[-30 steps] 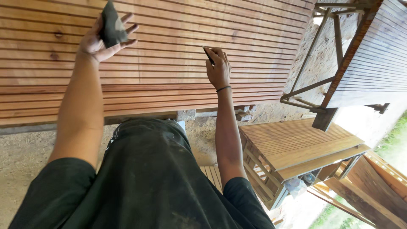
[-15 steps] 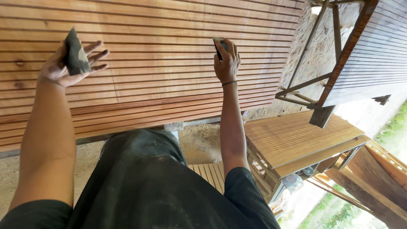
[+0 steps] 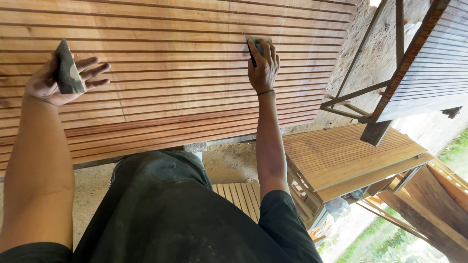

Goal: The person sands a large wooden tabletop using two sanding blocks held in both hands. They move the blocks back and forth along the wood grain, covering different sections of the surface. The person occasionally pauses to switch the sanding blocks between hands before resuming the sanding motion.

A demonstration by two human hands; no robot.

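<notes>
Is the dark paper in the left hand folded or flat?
Folded. The dark sheet stands doubled into a pointed wedge pinched in the left hand.

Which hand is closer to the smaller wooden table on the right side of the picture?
The right hand. It presses a piece of sandpaper against the slatted wood panel, up and left of the smaller table. The left hand, holding a dark sanding piece, is at the far left.

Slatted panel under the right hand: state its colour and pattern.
Reddish-brown slatted panel: horizontal strips parted by thin dark grooves. Head view, the only one.
</notes>
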